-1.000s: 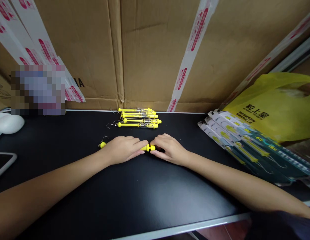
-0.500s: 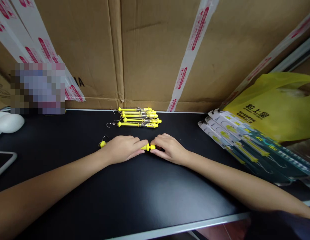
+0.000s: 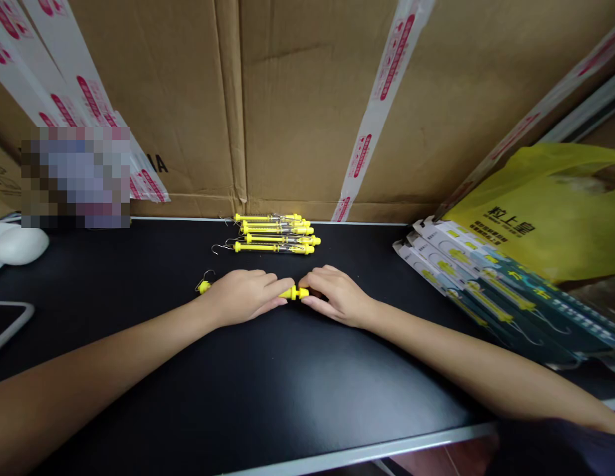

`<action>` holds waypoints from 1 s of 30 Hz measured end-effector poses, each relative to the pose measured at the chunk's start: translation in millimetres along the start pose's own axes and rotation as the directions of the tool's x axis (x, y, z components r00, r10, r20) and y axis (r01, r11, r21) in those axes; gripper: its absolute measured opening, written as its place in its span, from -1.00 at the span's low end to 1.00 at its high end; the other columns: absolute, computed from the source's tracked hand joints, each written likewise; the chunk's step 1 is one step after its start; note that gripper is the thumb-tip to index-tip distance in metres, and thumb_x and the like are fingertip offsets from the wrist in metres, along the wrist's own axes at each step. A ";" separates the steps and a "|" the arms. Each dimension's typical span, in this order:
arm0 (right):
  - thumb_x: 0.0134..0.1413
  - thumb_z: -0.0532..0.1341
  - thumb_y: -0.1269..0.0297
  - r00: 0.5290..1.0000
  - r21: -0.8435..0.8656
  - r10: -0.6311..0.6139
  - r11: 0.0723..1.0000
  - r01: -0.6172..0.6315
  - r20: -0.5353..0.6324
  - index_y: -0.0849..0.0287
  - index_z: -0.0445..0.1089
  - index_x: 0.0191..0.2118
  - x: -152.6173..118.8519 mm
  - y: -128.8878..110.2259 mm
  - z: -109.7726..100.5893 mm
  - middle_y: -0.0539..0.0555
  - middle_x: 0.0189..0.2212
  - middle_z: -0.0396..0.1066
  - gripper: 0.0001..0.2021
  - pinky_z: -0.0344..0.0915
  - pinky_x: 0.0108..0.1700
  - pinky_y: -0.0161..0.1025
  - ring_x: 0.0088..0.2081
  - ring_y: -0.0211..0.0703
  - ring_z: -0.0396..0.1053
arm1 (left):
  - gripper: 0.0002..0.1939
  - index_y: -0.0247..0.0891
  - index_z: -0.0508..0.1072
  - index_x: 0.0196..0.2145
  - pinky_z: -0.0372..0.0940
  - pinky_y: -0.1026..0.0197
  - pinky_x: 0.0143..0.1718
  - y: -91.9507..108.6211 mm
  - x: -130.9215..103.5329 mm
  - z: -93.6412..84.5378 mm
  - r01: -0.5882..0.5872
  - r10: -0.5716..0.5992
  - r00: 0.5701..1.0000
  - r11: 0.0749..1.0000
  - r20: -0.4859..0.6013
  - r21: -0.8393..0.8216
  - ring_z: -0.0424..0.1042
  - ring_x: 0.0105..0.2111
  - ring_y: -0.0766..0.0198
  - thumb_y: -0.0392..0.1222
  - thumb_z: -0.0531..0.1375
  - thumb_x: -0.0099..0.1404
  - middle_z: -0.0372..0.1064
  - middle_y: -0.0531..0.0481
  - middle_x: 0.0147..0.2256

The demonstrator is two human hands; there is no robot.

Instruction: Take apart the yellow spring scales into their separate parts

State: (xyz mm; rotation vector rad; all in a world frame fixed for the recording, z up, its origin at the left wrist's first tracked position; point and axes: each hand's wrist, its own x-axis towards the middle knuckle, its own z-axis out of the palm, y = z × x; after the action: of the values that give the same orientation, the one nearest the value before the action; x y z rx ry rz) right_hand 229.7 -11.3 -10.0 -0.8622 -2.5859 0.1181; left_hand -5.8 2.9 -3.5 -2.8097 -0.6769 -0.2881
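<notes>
Two hands (image 3: 292, 297) on yellow spring scale (image 3: 293, 293)

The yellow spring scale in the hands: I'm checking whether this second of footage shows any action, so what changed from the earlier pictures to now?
Nothing visibly changed. The left hand and right hand stay closed on the yellow spring scale lying on the black table, its hook end poking out to the left. The row of scales behind and the stack of packets lie as before.

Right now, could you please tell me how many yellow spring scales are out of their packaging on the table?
5: four lie side by side in a row near the cardboard wall, and one spring scale is held between both hands. More may be hidden.
</notes>
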 end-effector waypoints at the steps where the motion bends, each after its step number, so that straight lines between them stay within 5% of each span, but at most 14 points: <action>1: 0.26 -0.02 0.14 1.000 -0.012 -0.008 1.000 0.008 0.002 0.18 0.27 -0.27 0.1 0.3 0.2 0.04 -0.47 0.32 -0.75 0.10 -0.30 -0.27 -0.41 -0.21 0.25 | -0.71 -0.19 0.25 -0.04 0.16 0.30 -0.40 0.1 0.0 0.1 0.000 0.000 1.000 1.000 -0.003 -0.001 0.37 -0.36 0.31 -0.05 -0.11 0.41 0.34 0.08 -0.39; 16: 0.16 0.10 0.04 0.999 0.026 0.010 1.000 -0.009 -0.038 0.19 0.24 -0.16 -1.1 0.1 1.0 -0.04 -0.53 0.26 -0.70 0.12 -0.32 -0.28 -0.48 -0.25 0.22 | -0.70 -0.19 0.25 -0.04 0.16 0.29 -0.41 0.2 0.6 -1.0 0.002 -0.002 1.000 1.000 0.010 -0.006 0.37 -0.37 0.30 -0.05 -0.12 0.41 0.35 0.07 -0.38; 30: 0.19 0.07 0.23 0.998 0.056 -0.020 0.998 0.023 -0.065 0.16 0.21 -0.19 -1.6 0.3 2.8 -0.05 -0.53 0.24 -0.87 0.13 -0.33 -0.30 -0.49 -0.27 0.21 | -0.71 -0.19 0.24 -0.04 0.16 0.29 -0.40 -0.1 0.2 0.3 0.005 -0.005 1.000 1.000 0.008 -0.006 0.37 -0.36 0.29 -0.04 -0.12 0.41 0.35 0.07 -0.38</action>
State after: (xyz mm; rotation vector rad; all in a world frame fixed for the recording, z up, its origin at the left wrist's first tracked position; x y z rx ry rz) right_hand 229.8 -11.8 -13.2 -0.8044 -2.5190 0.1543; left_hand -5.7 3.1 -3.8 -2.8170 -0.6864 -0.2802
